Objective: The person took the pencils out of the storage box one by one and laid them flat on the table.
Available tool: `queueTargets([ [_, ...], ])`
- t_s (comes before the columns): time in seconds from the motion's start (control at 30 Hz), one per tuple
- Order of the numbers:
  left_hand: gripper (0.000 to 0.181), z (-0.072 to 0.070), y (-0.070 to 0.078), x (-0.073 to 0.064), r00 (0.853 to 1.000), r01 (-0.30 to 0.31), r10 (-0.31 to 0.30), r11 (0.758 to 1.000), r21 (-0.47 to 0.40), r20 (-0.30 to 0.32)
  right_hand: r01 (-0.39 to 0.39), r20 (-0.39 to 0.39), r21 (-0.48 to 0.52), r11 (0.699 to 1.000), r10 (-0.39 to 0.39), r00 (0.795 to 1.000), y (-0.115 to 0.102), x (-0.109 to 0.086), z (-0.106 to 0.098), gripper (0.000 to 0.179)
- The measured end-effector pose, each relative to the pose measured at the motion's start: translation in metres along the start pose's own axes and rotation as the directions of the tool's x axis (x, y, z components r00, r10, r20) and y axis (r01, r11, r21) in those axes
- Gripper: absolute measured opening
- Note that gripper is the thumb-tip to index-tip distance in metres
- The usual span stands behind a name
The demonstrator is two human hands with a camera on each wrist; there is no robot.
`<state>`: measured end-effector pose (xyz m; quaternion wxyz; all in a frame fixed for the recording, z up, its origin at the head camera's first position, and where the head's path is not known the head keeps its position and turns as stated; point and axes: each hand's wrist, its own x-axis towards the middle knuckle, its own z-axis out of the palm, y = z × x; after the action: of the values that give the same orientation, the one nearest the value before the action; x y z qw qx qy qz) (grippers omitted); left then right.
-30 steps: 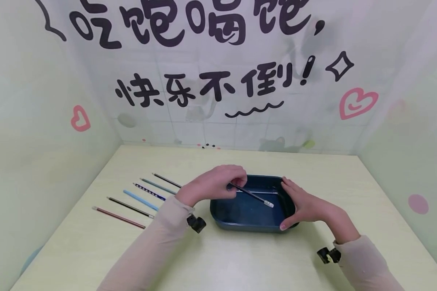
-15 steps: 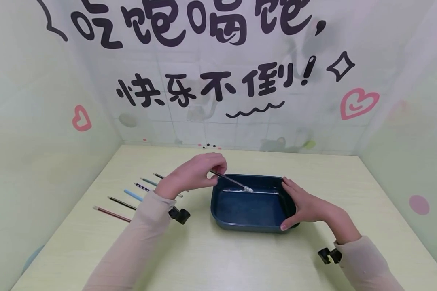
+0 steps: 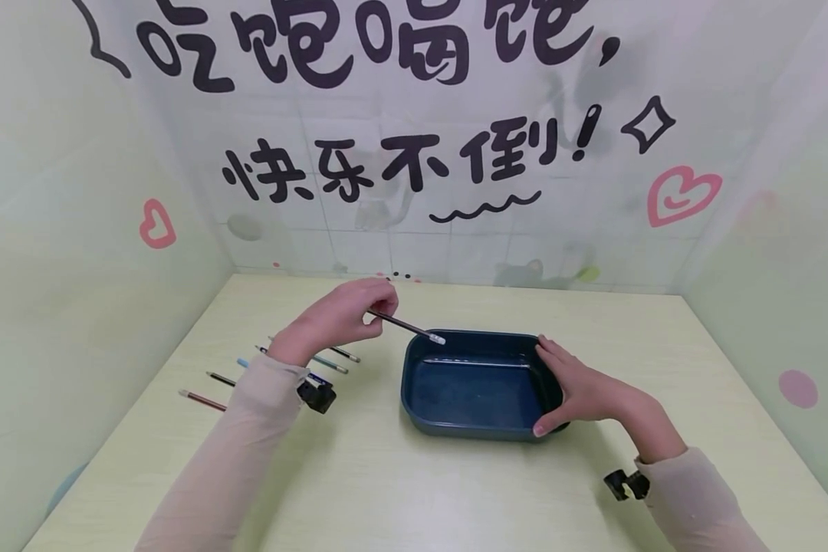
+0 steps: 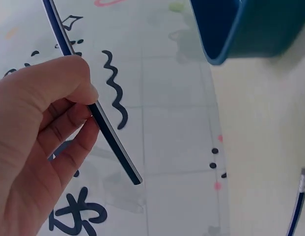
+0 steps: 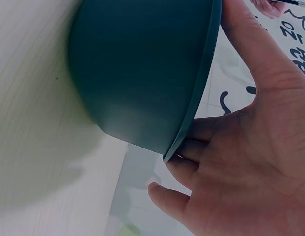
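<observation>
My left hand (image 3: 341, 318) pinches a dark pencil (image 3: 407, 326) between thumb and fingers, raised at the back left of a dark blue rectangular dish (image 3: 483, 435). The pencil's white eraser end slants down to the right and overlaps the dish's back rim in the head view. In the left wrist view, the pencil's plain dark end (image 4: 124, 155) sticks out past the fingertips. My right hand (image 3: 589, 391) grips the dish at its right end, with thumb and fingers spread along the rim. The right wrist view shows some fingers bent behind the rim (image 5: 197, 98).
Several pencils lie roughly side by side on the pale table (image 3: 414, 498) at the left, partly hidden by my left forearm. Among them are a reddish-brown pencil (image 3: 203, 400), a black pencil (image 3: 221, 379) and a teal pencil (image 3: 333, 366). A printed cloth wall (image 3: 414, 253) stands behind.
My left hand has moved left and toward the back with the pencil, from over the dish to beyond its left back corner. The right hand and the dish have stayed put.
</observation>
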<state>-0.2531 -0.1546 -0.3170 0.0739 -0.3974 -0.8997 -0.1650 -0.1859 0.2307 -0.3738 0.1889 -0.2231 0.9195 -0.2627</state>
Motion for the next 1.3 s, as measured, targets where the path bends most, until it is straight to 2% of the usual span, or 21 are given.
queueTargets([
  [0.27,0.02,0.003,-0.024,-0.007,0.995,0.104,-0.105,0.994,0.025,0.004,0.003,0.002,-0.004,1.0,-0.003,1.0,0.0,0.0,0.0,0.129],
  [0.53,0.02,0.011,-0.044,-0.013,0.984,0.179,-0.179,0.983,0.048,0.003,0.003,0.001,-0.003,1.0,-0.003,1.0,0.002,0.0,-0.001,0.129],
  [0.77,0.021,0.022,-0.063,-0.019,0.971,0.237,-0.24,0.962,0.136,0.001,-0.004,0.006,0.008,1.0,0.003,1.0,0.002,0.0,-0.001,0.13],
  [0.87,0.021,0.026,-0.07,-0.021,0.965,0.246,-0.259,0.949,0.197,0.041,-0.005,0.007,0.012,1.0,0.005,1.0,0.002,0.0,-0.001,0.13],
  [1.1,0.025,0.037,-0.081,-0.018,0.957,0.214,-0.262,0.929,0.303,0.127,-0.002,0.007,0.004,1.0,0.002,1.0,0.002,0.0,-0.001,0.13],
  [1.3,0.027,0.05,-0.095,-0.018,0.931,0.185,-0.283,0.911,0.368,0.232,-0.009,0.003,0.01,1.0,0.009,1.0,0.002,0.0,-0.001,0.13],
])
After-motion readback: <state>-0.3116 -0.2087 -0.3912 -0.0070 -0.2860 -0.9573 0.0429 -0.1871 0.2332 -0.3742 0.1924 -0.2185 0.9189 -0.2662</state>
